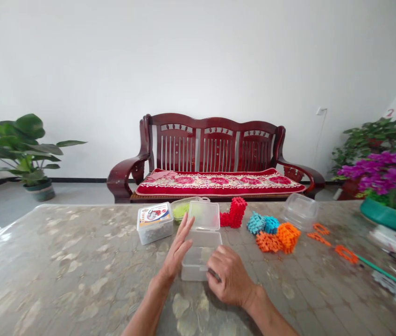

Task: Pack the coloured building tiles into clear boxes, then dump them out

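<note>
Hands meet at a clear plastic box in the lower middle of the frame, resting on the marbled tabletop. We see the left hand laid flat, fingers straight and together, pressed along the box's left wall; it grips nothing. The right hand is curled over the box's near right corner, fingers bent onto its edge, and a small dark thing shows by its fingertips, though we cannot tell what it is. The box's hinged lid stands open and upright at its far side.

Just beyond, toward the upper middle of the tabletop, sits a closed white box with a printed label, and beside it a container of green pieces, partly hidden behind the lid. To the right of the lid stands a red block model. Further right lie a teal block cluster and an orange block cluster, touching one another. An upturned clear tub sits behind them, with loose orange pieces scattered near it.

At the right edge of the frame we see a pot of purple flowers. A red wooden bench with a floral cushion stands against the white wall in the middle, and a leafy potted plant sits on the floor at the left.
</note>
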Demonstrator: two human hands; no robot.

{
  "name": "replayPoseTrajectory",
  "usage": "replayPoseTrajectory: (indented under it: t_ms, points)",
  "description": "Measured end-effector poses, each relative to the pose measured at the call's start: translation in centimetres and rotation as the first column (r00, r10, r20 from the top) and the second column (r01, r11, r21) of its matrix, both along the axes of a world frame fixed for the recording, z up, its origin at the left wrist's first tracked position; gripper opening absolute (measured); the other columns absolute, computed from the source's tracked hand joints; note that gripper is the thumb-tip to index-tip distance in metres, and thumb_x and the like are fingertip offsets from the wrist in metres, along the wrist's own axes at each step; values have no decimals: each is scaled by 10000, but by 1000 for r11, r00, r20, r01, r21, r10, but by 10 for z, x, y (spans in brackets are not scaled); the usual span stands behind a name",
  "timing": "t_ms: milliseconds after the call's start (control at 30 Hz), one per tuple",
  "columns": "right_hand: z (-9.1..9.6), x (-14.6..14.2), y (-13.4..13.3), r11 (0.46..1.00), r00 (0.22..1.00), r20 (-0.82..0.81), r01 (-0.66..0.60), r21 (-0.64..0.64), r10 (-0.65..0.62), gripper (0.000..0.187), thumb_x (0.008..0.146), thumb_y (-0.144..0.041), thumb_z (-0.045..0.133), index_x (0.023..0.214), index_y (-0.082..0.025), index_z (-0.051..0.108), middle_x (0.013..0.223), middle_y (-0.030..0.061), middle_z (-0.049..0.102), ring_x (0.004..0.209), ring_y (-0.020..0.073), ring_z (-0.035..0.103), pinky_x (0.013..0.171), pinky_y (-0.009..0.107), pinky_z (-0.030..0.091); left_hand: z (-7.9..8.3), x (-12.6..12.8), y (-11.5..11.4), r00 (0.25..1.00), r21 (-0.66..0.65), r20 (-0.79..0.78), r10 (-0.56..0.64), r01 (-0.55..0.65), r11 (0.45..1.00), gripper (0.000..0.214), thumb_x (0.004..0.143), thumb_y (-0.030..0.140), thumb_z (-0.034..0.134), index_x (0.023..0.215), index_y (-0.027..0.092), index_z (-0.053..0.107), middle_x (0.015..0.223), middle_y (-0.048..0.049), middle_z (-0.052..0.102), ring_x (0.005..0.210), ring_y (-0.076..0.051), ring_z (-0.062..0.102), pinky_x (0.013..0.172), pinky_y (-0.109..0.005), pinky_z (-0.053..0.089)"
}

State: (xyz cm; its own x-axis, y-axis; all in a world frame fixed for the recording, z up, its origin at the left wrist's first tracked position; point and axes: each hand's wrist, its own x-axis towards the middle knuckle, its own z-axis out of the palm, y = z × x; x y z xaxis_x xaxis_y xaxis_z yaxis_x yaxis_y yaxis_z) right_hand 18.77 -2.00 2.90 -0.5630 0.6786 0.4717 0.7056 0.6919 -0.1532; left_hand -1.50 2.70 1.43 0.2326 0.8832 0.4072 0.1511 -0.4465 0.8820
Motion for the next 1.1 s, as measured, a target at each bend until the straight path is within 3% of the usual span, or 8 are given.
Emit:
replayPoseTrajectory:
  t_ms: [167,333,433,500,633,733,900,1100]
  points:
    - [5,-5,-3,998,1000,-8,5,-66,-6,54,758,-160,571,770,-213,570,776,18,602,777,186,480,712,314,374,-12,-5,7,999,11,37,-23,23,1000,578,937,339,433,1502,260,341,1641,5,98,1508,-264,53,1227,-446,48]
    - [23,15,3,976,959,-272,-135,-173,84,241,868,-290,595,1100,-235,621,1075,44,670,1005,199,566,898,349,444,-14,-3,9,998,-12,52,-25,25,1000,590,925,350,439,1501,266,340,1640,13,98,1509,-257,41,1225,-454,39]
    - [35,47,35,990,882,-459,44,-135,-102,210,901,-280,538,1078,-248,647,1084,60,681,1037,210,586,907,377,466,-14,-2,9,998,-22,66,-12,14,1000,597,915,367,443,1496,262,352,1639,2,113,1508,-261,56,1224,-457,49]
    - [41,73,67,975,837,-502,175,-135,-220,293,859,-288,570,1143,-256,637,1183,77,656,1104,238,572,911,407,478,-14,-2,9,997,-28,76,1,1,1000,599,910,376,450,1492,264,362,1637,0,124,1507,-266,64,1224,-455,57]
    - [53,119,131,955,883,-371,237,-179,-288,663,718,-301,690,1357,-240,522,1431,101,506,1302,293,451,1079,487,367,-14,-1,9,996,-32,86,19,-16,999,598,905,371,465,1487,268,375,1635,1,139,1505,-278,75,1225,-454,72]
    - [59,135,161,937,931,-202,254,-239,-304,769,654,-295,738,1382,-199,510,1459,130,482,1356,327,397,1140,514,273,-14,-1,9,995,-25,99,12,-10,1000,590,900,358,466,1479,270,391,1634,1,147,1504,-280,81,1224,-459,75]
    - [61,138,179,923,965,-87,206,-324,-246,773,631,-256,746,1366,-151,531,1472,158,468,1376,339,386,1150,501,264,-15,-1,9,995,-7,95,20,-19,1000,581,903,371,456,1472,267,406,1635,3,152,1504,-282,80,1223,-455,80]
    - [60,140,187,910,965,-119,172,-378,-232,721,643,-195,721,1342,-143,551,1351,158,593,1243,306,551,1078,454,388,-18,-1,11,997,-4,74,19,-19,1000,589,900,381,453,1477,273,397,1638,3,134,1504,-287,90,1222,-465,88]
